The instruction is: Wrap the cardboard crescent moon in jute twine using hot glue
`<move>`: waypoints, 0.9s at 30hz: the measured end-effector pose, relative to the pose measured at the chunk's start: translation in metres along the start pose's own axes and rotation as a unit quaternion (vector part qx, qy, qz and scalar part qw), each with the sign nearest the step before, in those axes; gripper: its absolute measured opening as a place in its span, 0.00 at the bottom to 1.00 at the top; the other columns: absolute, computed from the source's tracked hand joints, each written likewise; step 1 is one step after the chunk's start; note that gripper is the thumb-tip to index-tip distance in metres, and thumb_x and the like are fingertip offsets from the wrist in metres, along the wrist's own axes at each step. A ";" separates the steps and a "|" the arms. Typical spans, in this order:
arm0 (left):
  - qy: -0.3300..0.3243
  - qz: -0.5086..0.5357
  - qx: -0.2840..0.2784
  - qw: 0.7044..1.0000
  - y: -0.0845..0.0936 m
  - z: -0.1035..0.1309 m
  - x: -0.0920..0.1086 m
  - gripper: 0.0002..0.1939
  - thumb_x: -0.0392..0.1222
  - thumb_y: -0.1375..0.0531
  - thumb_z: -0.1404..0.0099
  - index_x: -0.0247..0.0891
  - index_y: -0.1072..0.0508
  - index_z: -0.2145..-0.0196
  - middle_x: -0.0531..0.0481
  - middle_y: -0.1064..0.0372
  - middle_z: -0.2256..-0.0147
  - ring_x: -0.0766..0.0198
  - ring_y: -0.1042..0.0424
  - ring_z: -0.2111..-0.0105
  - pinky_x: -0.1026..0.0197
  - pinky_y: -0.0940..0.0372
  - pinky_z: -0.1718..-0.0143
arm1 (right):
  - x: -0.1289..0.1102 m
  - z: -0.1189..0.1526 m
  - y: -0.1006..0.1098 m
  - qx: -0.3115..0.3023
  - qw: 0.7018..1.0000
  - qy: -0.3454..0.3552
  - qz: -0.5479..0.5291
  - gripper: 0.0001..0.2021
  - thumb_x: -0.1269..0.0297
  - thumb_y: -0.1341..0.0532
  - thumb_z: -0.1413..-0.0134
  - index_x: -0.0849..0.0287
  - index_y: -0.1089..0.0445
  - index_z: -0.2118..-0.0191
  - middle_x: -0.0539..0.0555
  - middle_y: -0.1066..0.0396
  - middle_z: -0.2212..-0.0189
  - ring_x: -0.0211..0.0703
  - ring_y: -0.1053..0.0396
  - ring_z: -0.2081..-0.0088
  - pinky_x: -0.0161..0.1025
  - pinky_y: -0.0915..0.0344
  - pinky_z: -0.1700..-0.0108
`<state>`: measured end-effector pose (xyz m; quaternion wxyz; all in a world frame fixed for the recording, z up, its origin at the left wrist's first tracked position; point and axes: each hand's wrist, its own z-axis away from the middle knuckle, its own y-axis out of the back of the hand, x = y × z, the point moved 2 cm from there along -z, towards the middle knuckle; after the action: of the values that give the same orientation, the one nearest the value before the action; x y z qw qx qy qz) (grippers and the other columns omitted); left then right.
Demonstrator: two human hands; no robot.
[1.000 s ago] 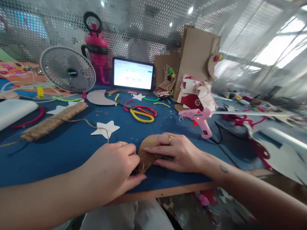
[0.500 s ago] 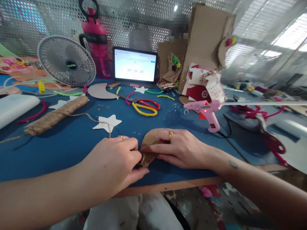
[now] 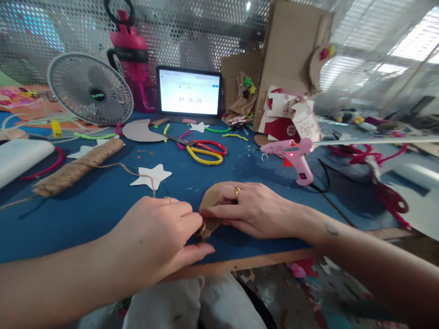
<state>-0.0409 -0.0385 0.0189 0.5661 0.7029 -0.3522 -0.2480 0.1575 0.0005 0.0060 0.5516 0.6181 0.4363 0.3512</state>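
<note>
Near the table's front edge, my right hand (image 3: pixel 254 210) grips a piece of cardboard (image 3: pixel 207 197) with a rounded end, partly wrapped in brown twine (image 3: pixel 207 230). My left hand (image 3: pixel 164 237) is closed at the wrapped end, fingers curled against the twine, its thumb stretched out below. A strand runs from beneath my left hand, across a white paper star (image 3: pixel 155 176), to a roll of twine (image 3: pixel 80 167) on the left. What lies inside my left fingers is mostly hidden, but the strand leads into them.
Scissors (image 3: pixel 206 153) with red and yellow handles lie beyond my hands. A pink glue gun (image 3: pixel 295 157) with a lit red light stands at right, its cord trailing. Behind are a fan (image 3: pixel 91 89), a pink bottle (image 3: pixel 132 68), a tablet (image 3: pixel 189 91) and a crescent cutout (image 3: pixel 140 131).
The view has shifted slightly, moving everything a little left. My left fingers have shifted slightly against the wrapped end; my right hand keeps its hold on the cardboard.
</note>
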 end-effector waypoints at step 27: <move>0.242 0.193 -0.119 0.943 -0.011 -0.083 -0.053 0.17 0.51 0.42 0.36 0.33 0.30 0.71 0.54 0.33 0.74 0.67 0.33 0.74 0.62 0.36 0.70 | -0.024 0.014 0.012 0.244 0.902 0.065 0.351 0.13 0.74 0.50 0.39 0.58 0.28 0.63 0.50 0.27 0.74 0.36 0.33 0.72 0.36 0.40 0.70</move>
<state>-0.0098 0.0554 0.0257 0.7511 0.5875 -0.3010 0.0038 0.1633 -0.0275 0.0165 0.1950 0.8222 0.2976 0.4443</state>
